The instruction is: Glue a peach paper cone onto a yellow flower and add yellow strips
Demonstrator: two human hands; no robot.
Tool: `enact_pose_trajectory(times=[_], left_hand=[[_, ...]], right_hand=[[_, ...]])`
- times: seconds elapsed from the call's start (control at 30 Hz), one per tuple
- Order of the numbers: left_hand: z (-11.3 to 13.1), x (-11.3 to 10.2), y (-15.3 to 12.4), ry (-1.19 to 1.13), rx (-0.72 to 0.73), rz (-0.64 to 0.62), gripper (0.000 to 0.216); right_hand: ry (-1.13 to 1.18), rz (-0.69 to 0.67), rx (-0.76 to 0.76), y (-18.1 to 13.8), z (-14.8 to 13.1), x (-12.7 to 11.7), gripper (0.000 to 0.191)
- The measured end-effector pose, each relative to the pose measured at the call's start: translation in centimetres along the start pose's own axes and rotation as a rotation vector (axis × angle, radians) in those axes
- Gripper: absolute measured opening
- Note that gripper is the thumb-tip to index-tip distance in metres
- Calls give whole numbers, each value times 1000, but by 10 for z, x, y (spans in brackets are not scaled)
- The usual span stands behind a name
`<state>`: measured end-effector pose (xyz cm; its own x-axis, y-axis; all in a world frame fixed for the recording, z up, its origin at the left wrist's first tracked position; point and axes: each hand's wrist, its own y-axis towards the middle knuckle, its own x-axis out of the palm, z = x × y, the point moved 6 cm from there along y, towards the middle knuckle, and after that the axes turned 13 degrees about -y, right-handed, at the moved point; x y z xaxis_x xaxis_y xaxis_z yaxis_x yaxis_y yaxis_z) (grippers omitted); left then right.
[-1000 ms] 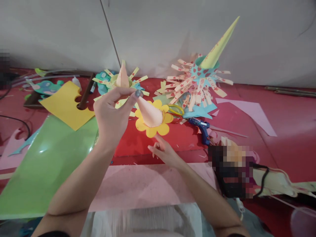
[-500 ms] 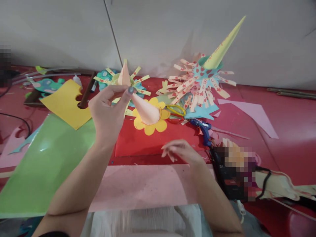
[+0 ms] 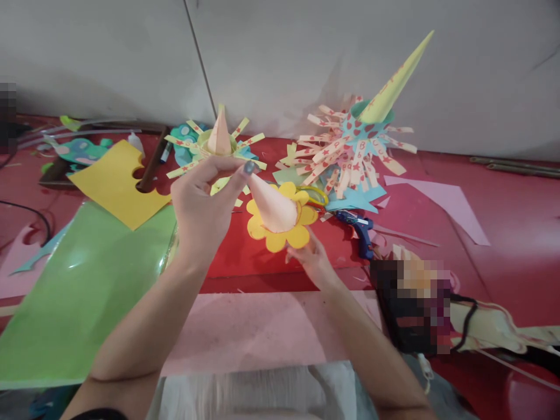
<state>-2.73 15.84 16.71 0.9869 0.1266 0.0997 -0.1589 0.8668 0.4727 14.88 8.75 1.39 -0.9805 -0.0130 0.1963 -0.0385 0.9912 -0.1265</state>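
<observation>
L hand (image 3: 203, 210) was raised, fingers pinched on the tip of 1 smooth pink paper cone (image 3: 273, 207), wide end slanting down-right over the middle of 1 yellow flower cutout (image 3: 301, 233) w/ rounded petals. R hand (image 3: 312, 259) touched the flower's near-right petal; grip or just contact, can't tell. On the red surface (image 3: 503, 204): 1 glossy green sheet (image 3: 79, 291) near left, 1 blue glue gun (image 3: 361, 227) right of the flower. 2 cone-and-strip crafts (image 3: 363, 140) far, strips w/ red hearts, stars, letters mostly unreadable.
</observation>
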Motion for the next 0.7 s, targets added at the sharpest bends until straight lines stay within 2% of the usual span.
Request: enact_pose_trajectory(times=[0.07, 0.1, 0.17, 0.27, 0.37, 0.57, 0.7], left_hand=[[1, 4, -2, 0, -7, -18, 4], [0, 6, -3, 1, -13, -27, 4], [-1, 8, -5, 9, -28, -38, 3], [-3, 7, -5, 25, -32, -34, 3], [-2, 3, -2, 57, -25, -27, 5], [-1, -12, 4, 106, 39, 12, 5], [-10, -16, 6, 116, 14, 13, 4]], right_hand=[[-81, -231, 79, -6, 8, 27, 17], [-114, -294, 93, -9, 9, 35, 16], [-134, -351, 85, -12, 8, 43, 27], [-142, -341, 79, -12, 8, 39, 37], [-144, -185, 98, -6, 9, 19, 38], [56, 309, 12, 2, -16, -47, 32], [20, 435, -61, -1, -29, -68, 27]])
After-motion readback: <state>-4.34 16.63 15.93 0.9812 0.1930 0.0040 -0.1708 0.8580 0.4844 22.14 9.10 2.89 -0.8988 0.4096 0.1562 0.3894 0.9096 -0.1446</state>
